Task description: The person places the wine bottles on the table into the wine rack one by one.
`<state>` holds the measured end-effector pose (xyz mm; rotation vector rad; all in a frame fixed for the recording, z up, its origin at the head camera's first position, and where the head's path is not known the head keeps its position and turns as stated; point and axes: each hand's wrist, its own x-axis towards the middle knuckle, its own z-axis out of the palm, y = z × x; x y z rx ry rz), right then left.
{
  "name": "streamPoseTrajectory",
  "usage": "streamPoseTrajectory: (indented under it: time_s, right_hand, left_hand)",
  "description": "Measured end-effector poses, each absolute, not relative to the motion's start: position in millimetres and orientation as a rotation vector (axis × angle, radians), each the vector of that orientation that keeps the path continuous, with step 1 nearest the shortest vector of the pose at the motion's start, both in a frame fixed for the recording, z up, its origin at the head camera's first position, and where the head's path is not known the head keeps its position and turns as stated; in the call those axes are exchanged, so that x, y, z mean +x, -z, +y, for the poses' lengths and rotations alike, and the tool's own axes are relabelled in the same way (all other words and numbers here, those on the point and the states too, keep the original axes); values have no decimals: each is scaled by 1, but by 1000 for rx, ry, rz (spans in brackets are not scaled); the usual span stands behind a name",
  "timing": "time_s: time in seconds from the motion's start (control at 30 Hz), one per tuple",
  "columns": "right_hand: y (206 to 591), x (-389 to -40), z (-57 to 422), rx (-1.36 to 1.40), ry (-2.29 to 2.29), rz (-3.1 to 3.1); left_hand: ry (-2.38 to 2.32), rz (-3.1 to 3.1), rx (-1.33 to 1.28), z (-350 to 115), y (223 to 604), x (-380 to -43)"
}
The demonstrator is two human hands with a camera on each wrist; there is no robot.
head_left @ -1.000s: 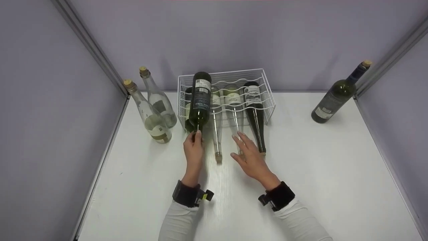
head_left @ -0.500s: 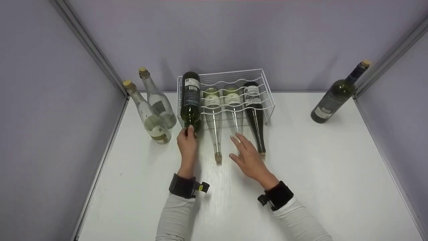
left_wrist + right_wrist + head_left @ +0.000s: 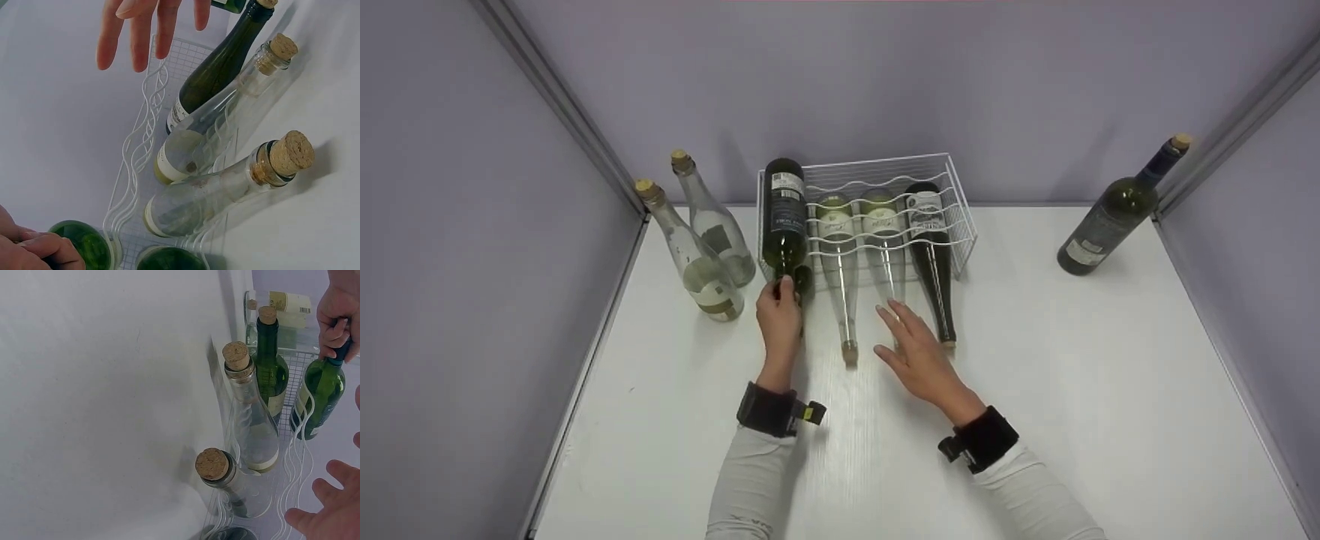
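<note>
My left hand (image 3: 780,322) grips the neck of a dark green wine bottle (image 3: 786,202). That bottle lies along the left end of a white wire rack (image 3: 877,160), base toward the back wall, at the upper wavy wires. Beneath it, a green corked bottle (image 3: 271,379) lies in the lower tier, mostly hidden from the head view. To its right lie two clear corked bottles (image 3: 840,262) and a dark green bottle (image 3: 934,277), necks toward me. My right hand (image 3: 919,360), fingers spread, hovers over the neck of the second clear bottle (image 3: 887,259) and holds nothing.
Two clear corked bottles (image 3: 711,289) stand upright on the white table (image 3: 660,420) left of the rack. A dark wine bottle (image 3: 1110,214) with a cork stands at the far right. Grey walls (image 3: 870,82) close in the back and sides.
My left hand has moved the wine bottle leftward from beside the first clear bottle to the rack's left end, slowing in the last half second. The right hand has hardly moved.
</note>
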<state>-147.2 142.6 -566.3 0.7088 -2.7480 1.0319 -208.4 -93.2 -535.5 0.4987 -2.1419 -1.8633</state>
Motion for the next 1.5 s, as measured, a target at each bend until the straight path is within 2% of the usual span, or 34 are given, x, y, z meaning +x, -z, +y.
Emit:
streamPoseTrajectory:
  time_s: [0.63, 0.73, 1.03, 1.5]
  right_hand:
    - [566, -147, 138, 689, -1057, -2770]
    - [566, -147, 137, 690, -1042, -2780]
    - [564, -150, 131, 741, -1033, -2752]
    - [561, -156, 121, 787, -1005, -2765]
  left_hand:
    - [1593, -2358, 361, -99, 539, -202]
    - [1689, -2318, 392, -100, 539, -201]
    - [2443, -1839, 514, -105, 534, -199]
    - [2434, -1839, 443, -103, 532, -195]
